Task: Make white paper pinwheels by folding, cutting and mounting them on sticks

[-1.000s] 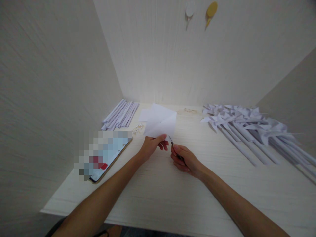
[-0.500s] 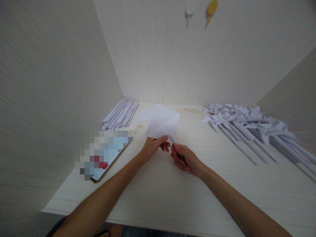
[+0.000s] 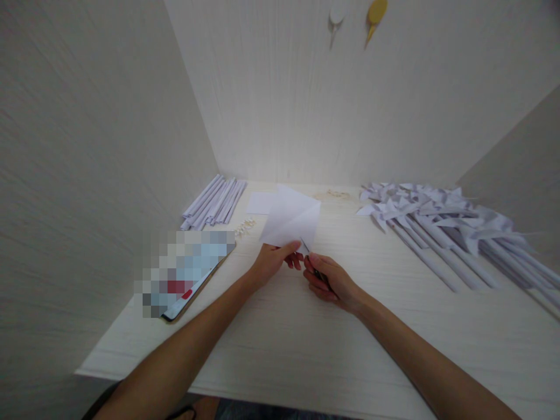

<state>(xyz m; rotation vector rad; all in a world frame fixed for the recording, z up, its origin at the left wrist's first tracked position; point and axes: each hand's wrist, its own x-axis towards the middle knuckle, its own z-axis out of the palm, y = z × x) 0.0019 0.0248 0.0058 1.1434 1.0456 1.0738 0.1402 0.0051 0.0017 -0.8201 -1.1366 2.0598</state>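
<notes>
White paper sheet in left hand

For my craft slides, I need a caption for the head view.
Left hand holds a white paper square; right hand brings scissors to its lower edge.

Small craft workstation, a booth-like desk nook, likely a paper-craft production spot rather than a home table. Pale wood-grain desk boxed in by matching panels on left, back and right. Bundle of rolled paper sticks at back left, big pile of finished white paper pinwheels on the right, loose small white bits near the sticks. Two hooks, one white, one yellow, on the back panel. Phone lying at the left.
</notes>
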